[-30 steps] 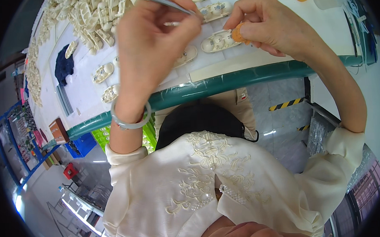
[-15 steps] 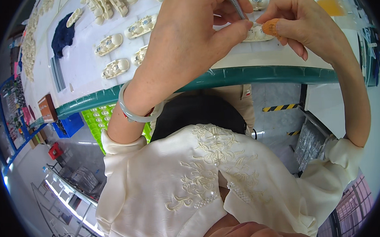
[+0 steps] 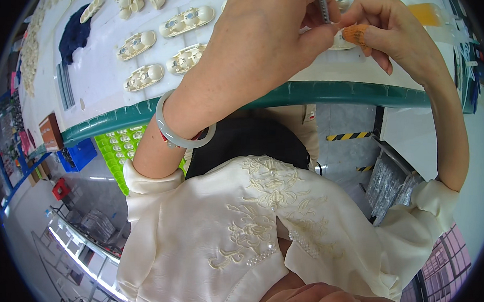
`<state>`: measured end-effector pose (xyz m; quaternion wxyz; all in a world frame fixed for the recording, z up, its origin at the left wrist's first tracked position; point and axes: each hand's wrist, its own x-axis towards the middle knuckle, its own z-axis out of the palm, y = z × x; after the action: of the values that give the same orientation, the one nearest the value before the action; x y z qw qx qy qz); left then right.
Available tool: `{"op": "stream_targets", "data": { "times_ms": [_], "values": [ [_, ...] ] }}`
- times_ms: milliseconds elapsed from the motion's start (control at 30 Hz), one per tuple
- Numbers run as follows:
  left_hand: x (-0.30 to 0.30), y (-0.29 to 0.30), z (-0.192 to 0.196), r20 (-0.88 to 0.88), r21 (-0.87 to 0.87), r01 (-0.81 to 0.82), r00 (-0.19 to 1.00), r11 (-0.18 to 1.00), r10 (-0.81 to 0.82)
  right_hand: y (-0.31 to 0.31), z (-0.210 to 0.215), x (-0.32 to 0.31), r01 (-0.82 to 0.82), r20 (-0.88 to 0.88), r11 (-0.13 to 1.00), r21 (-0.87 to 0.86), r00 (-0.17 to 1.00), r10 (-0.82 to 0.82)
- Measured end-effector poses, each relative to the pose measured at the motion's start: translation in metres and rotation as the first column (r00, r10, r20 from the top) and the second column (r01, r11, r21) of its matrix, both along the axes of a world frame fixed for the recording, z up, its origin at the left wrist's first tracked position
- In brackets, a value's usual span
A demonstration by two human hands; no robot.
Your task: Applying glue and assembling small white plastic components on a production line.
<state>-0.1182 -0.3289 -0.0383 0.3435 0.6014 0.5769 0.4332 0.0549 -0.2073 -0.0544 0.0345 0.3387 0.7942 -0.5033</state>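
My left hand [image 3: 285, 35], a pale bangle on its wrist, is closed around a slim ribbed metal tool [image 3: 322, 6]. The tool points down at a cream plastic part [image 3: 341, 41], mostly hidden by my fingers. At that same part my right hand [image 3: 390, 31] is pinched, with an orange ribbed finger cot [image 3: 356, 35] covering one fingertip. Whether its fingers grip the part or something tiny above it is hidden. Left of my forearm lie similar oblong cream parts with small round pieces set in them, among them one part [image 3: 186, 58] close to the arm.
The white worktable has a green padded edge [image 3: 326, 92]. A dark blue cloth [image 3: 75, 37] and grey strips [image 3: 65, 86] lie at the left. An orange-yellow container [image 3: 425, 14] stands at the right. Beneath the table are a bright green tray [image 3: 110, 165] and a blue bin [image 3: 83, 156].
Both hands have shifted slightly right relative to the table, still close together at the cream part. The tool stands more upright. The whole view has shifted a little.
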Motion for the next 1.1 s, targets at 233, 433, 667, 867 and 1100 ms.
{"op": "stream_targets", "data": {
  "times_ms": [233,433,667,867,1100],
  "values": [
    [0.006,0.003,-0.001,-0.165,-0.072,-0.031,0.986,0.997,0.019,0.001,0.024,-0.012,0.105,0.074,0.937,-0.334,0.994,-0.085],
    [0.012,0.007,0.003,-0.253,-0.06,0.009,0.967,0.998,-0.024,0.005,0.024,-0.011,0.115,0.074,0.905,-0.41,0.993,-0.093],
    [0.018,-0.002,-0.015,-0.274,-0.041,-0.116,0.957,0.992,0.101,0.021,0.03,-0.004,0.089,0.042,0.826,-0.557,0.996,-0.08],
    [0.019,-0.003,-0.017,-0.345,-0.012,-0.116,0.933,0.993,0.105,0.003,0.026,-0.023,0.074,0.201,0.939,-0.335,0.98,-0.006],
    [-0.003,-0.003,-0.017,-0.365,-0.025,-0.094,0.928,0.995,0.078,0.004,0.029,-0.031,0.091,0.148,0.874,-0.476,0.989,-0.022]
  ]
}}
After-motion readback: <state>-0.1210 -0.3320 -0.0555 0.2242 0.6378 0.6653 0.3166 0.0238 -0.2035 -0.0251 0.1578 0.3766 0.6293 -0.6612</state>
